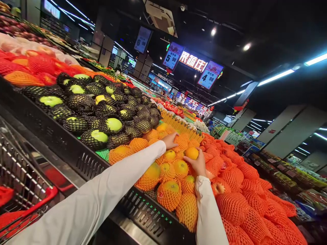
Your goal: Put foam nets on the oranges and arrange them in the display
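Note:
In the head view, my right hand point(198, 164) curls its thumb and fingers around a bare orange point(191, 153) at the right side of the orange pile. My left hand point(170, 140) is stretched over the back of the same pile, fingers extended and apart, close to an orange in a foam net point(182, 142). Whether it touches that fruit I cannot tell. Below both hands lie several oranges in orange foam nets, such as a large one point(169, 194) at the front. White sleeves cover both my forearms.
Green apples in black nets point(114, 125) fill the left of the display, and red-netted fruit point(235, 204) is heaped to the right. A black slotted crate edge point(150, 217) runs along the front. A shopping cart with a red handle point(48, 197) stands at left. Price signs point(209, 75) hang above.

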`<state>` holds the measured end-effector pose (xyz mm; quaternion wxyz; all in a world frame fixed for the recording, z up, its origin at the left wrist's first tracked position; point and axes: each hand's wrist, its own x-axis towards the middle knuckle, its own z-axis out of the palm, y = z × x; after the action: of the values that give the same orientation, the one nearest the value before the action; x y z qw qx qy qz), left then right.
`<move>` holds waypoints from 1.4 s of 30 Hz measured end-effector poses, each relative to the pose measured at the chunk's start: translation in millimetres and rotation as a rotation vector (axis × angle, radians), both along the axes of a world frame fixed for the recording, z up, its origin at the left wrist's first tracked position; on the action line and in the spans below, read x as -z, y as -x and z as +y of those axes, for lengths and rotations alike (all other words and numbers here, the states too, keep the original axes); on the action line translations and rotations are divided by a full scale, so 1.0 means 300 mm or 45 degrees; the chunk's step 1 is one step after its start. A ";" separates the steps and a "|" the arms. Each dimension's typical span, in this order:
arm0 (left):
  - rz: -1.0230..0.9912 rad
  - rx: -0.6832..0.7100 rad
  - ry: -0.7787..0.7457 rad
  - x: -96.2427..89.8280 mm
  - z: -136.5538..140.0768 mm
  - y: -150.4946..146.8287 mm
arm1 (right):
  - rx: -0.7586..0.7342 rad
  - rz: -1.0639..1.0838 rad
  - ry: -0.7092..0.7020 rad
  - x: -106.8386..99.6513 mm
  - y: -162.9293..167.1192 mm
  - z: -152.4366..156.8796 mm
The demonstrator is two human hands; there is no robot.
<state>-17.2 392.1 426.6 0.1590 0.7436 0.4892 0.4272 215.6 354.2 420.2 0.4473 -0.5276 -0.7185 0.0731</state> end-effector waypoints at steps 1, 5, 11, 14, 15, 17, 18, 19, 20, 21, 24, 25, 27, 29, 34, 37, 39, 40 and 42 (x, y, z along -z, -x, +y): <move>-0.023 -0.009 0.018 0.003 0.004 -0.001 | -0.005 -0.019 -0.006 0.002 0.000 -0.001; -0.120 -0.134 0.030 0.005 0.011 0.000 | 0.104 -0.063 -0.156 -0.014 0.015 -0.030; -0.194 -0.311 0.048 0.010 0.024 0.008 | 0.256 -0.119 -0.324 -0.059 0.040 -0.073; -0.240 -0.412 0.036 0.010 0.031 0.012 | 0.136 -0.117 -0.271 -0.054 0.048 -0.075; -0.257 -0.439 0.024 0.009 0.031 0.012 | 0.096 -0.136 -0.259 -0.051 0.051 -0.076; -0.279 -0.467 -0.006 0.003 0.029 0.011 | 0.041 -0.172 -0.302 -0.050 0.061 -0.081; -0.283 -0.476 -0.018 -0.002 0.025 0.011 | 0.021 -0.172 -0.352 -0.052 0.066 -0.085; -0.285 -0.485 -0.027 -0.007 0.021 0.010 | 0.000 -0.159 -0.400 -0.055 0.071 -0.088; -0.285 -0.496 -0.033 -0.012 0.016 0.010 | -0.027 -0.138 -0.434 -0.058 0.076 -0.091; -0.288 -0.509 -0.036 -0.017 0.011 0.009 | -0.058 -0.120 -0.442 -0.060 0.081 -0.093; -0.326 -0.516 -0.043 -0.026 -0.002 0.006 | -0.218 -0.162 -0.248 -0.053 0.089 -0.088; -0.343 -0.507 -0.047 -0.027 -0.004 0.005 | -0.286 -0.191 -0.142 -0.047 0.090 -0.084; -0.378 -0.474 -0.056 -0.028 -0.008 0.001 | -0.388 -0.222 0.033 -0.034 0.089 -0.076; -0.420 -0.429 -0.069 -0.029 -0.008 -0.001 | -0.413 -0.217 0.091 -0.025 0.086 -0.072; -0.537 -0.447 -0.194 -0.046 -0.013 0.001 | -0.442 -0.206 0.041 -0.039 0.089 -0.086; -0.580 -0.476 -0.303 -0.059 -0.024 0.002 | -0.438 -0.137 0.054 -0.051 0.104 -0.101; -0.582 -0.475 -0.305 -0.063 -0.033 0.000 | -0.414 -0.114 0.025 -0.053 0.115 -0.109; -0.581 -0.480 -0.277 -0.065 -0.036 -0.002 | -0.391 -0.111 -0.009 -0.051 0.120 -0.111; -0.606 -0.507 -0.189 -0.066 -0.039 -0.005 | -0.331 -0.117 -0.078 -0.045 0.125 -0.109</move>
<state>-15.7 380.4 446.5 0.1275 0.5221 0.5417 0.6463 178.2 321.5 433.6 0.4167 -0.4188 -0.8024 0.0843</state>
